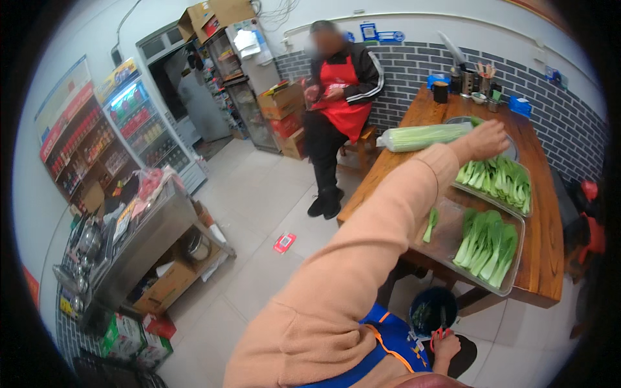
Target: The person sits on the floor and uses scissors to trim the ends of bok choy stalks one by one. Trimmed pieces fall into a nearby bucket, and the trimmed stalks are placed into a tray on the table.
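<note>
My left hand, at the end of a peach sleeve, reaches over a round tray on the wooden table. A green leaf shows beside its fingers; whether the hand grips it is hidden. Low at the right, my right hand holds red-handled scissors, blades over a dark bucket. Split bok choy fills one clear tray. A nearer clear tray holds more bok choy in a row, with one small piece apart at its left. A bagged bundle of pale green stalks lies beside my left wrist.
A person in a red apron sits on a wooden stool beyond the table. Cups, a chopstick holder and blue packs stand at the table's far end. A steel counter with cartons beneath stands left, near a drinks fridge.
</note>
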`<state>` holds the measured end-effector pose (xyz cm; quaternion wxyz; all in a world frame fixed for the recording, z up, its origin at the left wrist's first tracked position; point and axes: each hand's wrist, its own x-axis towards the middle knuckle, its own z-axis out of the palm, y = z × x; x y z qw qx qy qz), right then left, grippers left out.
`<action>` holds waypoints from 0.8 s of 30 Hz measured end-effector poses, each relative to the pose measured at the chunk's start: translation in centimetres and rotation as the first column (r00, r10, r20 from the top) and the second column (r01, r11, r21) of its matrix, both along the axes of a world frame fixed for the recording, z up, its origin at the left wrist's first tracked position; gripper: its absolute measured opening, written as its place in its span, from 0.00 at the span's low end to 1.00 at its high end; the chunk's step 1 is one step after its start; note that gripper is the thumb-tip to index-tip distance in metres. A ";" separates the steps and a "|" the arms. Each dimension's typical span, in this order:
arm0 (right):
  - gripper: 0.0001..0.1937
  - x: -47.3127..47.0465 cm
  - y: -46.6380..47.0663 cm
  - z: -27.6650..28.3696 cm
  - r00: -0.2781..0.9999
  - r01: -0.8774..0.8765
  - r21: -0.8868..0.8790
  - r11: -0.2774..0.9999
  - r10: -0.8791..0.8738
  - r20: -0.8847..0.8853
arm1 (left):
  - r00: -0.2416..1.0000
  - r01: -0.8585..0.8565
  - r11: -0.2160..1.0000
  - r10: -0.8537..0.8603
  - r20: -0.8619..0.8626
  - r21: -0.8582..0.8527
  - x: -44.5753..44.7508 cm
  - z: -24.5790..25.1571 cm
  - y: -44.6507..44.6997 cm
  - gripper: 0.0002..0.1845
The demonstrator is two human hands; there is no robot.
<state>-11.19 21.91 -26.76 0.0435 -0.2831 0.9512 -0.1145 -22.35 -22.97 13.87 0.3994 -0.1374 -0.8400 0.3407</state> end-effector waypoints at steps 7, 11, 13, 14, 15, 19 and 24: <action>0.25 0.2 -0.1 0.9 0.997 -0.070 0.028 0.997 0.070 -0.014 | 0.901 0.338 0.871 -0.191 -0.389 0.356 16.4 7.2 4.8 0.10; 0.25 0.5 -0.1 1.0 0.997 -0.067 0.044 0.997 0.068 -0.021 | 0.856 0.497 0.675 -0.278 -0.435 0.546 25.8 2.7 11.8 0.16; 0.25 0.7 -0.3 1.1 0.998 -0.061 0.058 0.996 0.062 -0.024 | 0.868 0.491 0.593 -0.270 -0.417 0.638 29.2 -0.6 15.5 0.16; 0.25 0.7 -0.2 1.2 0.998 -0.062 0.083 0.995 0.064 -0.015 | 0.866 0.497 0.533 -0.254 -0.431 0.685 30.3 -2.2 17.4 0.16; 0.25 0.7 -0.2 1.4 0.998 -0.060 0.109 0.992 0.063 -0.024 | 0.886 0.462 0.501 -0.225 -0.405 0.732 31.0 -3.6 18.9 0.14; 0.23 1.0 0.1 1.9 0.997 -0.075 0.046 0.996 0.076 -0.005 | 0.925 0.271 -0.046 -0.265 -0.273 0.962 31.1 -7.5 22.1 0.06; 0.14 2.6 1.2 3.9 0.974 -0.100 -0.494 0.864 0.187 0.131 | 0.911 0.135 -0.111 -0.377 -0.168 0.985 29.3 -9.9 21.9 0.08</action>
